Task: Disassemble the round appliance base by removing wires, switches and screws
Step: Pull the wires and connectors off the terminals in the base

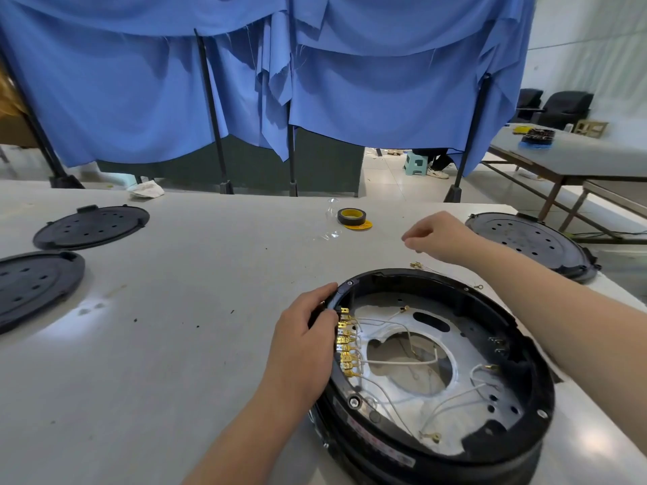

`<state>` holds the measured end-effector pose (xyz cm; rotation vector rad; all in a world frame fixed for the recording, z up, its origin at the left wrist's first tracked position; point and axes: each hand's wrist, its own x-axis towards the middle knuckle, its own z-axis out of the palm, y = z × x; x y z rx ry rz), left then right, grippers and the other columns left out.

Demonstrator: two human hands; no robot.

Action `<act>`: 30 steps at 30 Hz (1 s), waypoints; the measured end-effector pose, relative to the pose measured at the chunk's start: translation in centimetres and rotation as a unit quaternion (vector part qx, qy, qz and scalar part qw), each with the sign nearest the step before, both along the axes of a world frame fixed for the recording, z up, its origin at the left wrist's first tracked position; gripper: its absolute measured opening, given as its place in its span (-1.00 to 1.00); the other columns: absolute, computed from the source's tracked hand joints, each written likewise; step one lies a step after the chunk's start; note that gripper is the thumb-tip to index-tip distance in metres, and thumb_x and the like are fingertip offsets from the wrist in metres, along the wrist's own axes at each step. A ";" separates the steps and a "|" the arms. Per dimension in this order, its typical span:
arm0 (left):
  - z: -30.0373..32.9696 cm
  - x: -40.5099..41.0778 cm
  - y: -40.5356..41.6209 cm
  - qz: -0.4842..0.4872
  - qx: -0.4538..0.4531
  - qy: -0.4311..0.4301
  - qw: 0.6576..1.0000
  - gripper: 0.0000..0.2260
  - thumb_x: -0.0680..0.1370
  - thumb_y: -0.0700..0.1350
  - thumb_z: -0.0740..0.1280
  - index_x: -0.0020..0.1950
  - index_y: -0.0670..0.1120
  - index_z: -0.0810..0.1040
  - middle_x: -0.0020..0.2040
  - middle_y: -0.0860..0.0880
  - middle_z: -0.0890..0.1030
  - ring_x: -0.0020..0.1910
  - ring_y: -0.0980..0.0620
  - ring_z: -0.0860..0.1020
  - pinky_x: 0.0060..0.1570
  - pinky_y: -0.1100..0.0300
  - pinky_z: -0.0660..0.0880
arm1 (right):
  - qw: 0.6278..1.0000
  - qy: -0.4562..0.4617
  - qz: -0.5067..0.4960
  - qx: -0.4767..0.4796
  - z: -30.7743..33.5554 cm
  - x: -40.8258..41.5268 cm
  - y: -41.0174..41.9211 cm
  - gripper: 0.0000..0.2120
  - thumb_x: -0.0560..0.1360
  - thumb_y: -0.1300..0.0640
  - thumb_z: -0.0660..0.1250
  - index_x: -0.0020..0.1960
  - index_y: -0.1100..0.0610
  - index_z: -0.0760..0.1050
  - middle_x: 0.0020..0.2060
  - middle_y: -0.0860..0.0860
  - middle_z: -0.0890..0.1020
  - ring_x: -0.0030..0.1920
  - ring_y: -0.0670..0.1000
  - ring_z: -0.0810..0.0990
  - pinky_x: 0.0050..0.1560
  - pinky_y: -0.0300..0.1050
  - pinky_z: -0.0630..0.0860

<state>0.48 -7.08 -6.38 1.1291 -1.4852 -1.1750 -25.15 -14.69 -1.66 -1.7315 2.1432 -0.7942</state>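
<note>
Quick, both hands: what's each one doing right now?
Left hand: gripping the rim of the round appliance base.
Right hand: fingers curled beyond the base; whether they pinch anything cannot be told.

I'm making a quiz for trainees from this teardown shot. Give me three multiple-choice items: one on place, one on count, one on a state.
1. Where is the tape roll?
A. inside the base
B. on the table beyond the base
C. in the right hand

2. How many black round covers lie on the table?
A. one
B. three
C. five

3. What is the left hand doing?
A. gripping the rim of the base
B. lying flat on the table
C. holding the tape

Key: 1 B, it sits on the table; 2 B, two at left, one at right; 3 A, fingers curl over the rim.
</note>
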 end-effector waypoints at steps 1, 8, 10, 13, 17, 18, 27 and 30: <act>0.0 0.0 0.0 0.000 0.000 0.000 1.000 -0.65 0.55 -0.27 0.21 0.23 0.05 0.57 0.12 0.10 0.62 0.13 0.14 0.56 0.15 0.21 0.47 | 1.000 0.006 0.013 -0.023 0.5 0.8 0.6 -0.84 0.52 0.18 0.33 0.05 0.15 0.63 -0.18 -0.04 0.62 -0.19 -0.13 0.52 -0.13 -0.24 0.40; 0.2 0.0 0.0 -0.003 -0.001 -0.008 1.000 -0.64 0.54 -0.28 0.21 0.25 0.01 0.57 0.15 0.03 0.62 0.15 0.08 0.56 0.21 0.11 0.47 | 0.984 0.065 0.144 -0.079 2.5 8.3 8.3 -0.90 0.48 0.04 0.34 -0.05 -0.06 0.64 -0.18 -0.23 0.62 -0.15 -0.23 0.56 -0.10 -0.36 0.47; 0.2 0.1 0.0 -0.005 -0.005 -0.011 1.000 -0.65 0.53 -0.29 0.21 0.25 -0.01 0.57 0.16 0.03 0.62 0.17 0.07 0.55 0.23 0.08 0.46 | 0.979 0.073 0.180 -0.057 2.2 10.0 10.3 -0.91 0.47 0.01 0.35 -0.09 -0.08 0.63 -0.22 -0.23 0.62 -0.18 -0.25 0.56 -0.12 -0.33 0.49; 0.4 0.1 0.1 -0.009 -0.012 -0.011 1.000 -0.65 0.52 -0.31 0.21 0.22 -0.01 0.57 0.14 0.02 0.63 0.17 0.06 0.56 0.22 0.09 0.46 | 0.974 0.049 0.220 -0.023 1.5 11.7 12.0 -0.94 0.42 0.01 0.36 -0.17 -0.09 0.62 -0.28 -0.19 0.64 -0.23 -0.20 0.59 -0.15 -0.24 0.53; 0.6 0.0 0.3 -0.011 -0.010 -0.012 1.000 -0.63 0.52 -0.31 0.20 0.26 -0.04 0.56 0.19 -0.01 0.61 0.19 0.06 0.54 0.26 0.03 0.45 | 0.973 -0.012 0.229 -0.012 0.4 12.4 12.1 -0.98 0.39 0.02 0.43 -0.21 -0.06 0.62 -0.36 -0.19 0.63 -0.29 -0.22 0.58 -0.21 -0.28 0.48; 0.6 0.0 0.3 -0.011 -0.011 -0.012 1.000 -0.63 0.52 -0.31 0.20 0.26 -0.04 0.55 0.19 0.00 0.61 0.20 0.06 0.54 0.27 0.01 0.45 | 0.974 -0.022 0.225 -0.016 0.2 12.3 12.0 -0.98 0.39 0.04 0.45 -0.21 -0.06 0.62 -0.36 -0.20 0.62 -0.30 -0.23 0.57 -0.23 -0.32 0.46; 0.6 0.1 0.4 -0.019 -0.011 -0.016 1.000 -0.63 0.55 -0.29 0.19 0.31 -0.04 0.52 0.22 -0.02 0.59 0.21 0.02 0.53 0.28 -0.02 0.44 | 0.979 -0.010 0.202 -0.023 -0.6 12.4 12.0 -0.96 0.40 0.01 0.46 -0.15 -0.10 0.67 -0.28 -0.09 0.62 -0.23 -0.12 0.52 -0.19 -0.16 0.49; 0.5 0.1 0.4 -0.017 -0.014 -0.011 1.000 -0.63 0.54 -0.30 0.19 0.29 -0.05 0.54 0.19 -0.02 0.61 0.19 0.02 0.55 0.27 -0.02 0.45 | 0.981 -0.001 0.194 -0.028 -0.7 12.6 11.9 -0.96 0.40 0.00 0.46 -0.16 -0.09 0.68 -0.32 -0.12 0.58 -0.22 -0.12 0.50 -0.18 -0.17 0.46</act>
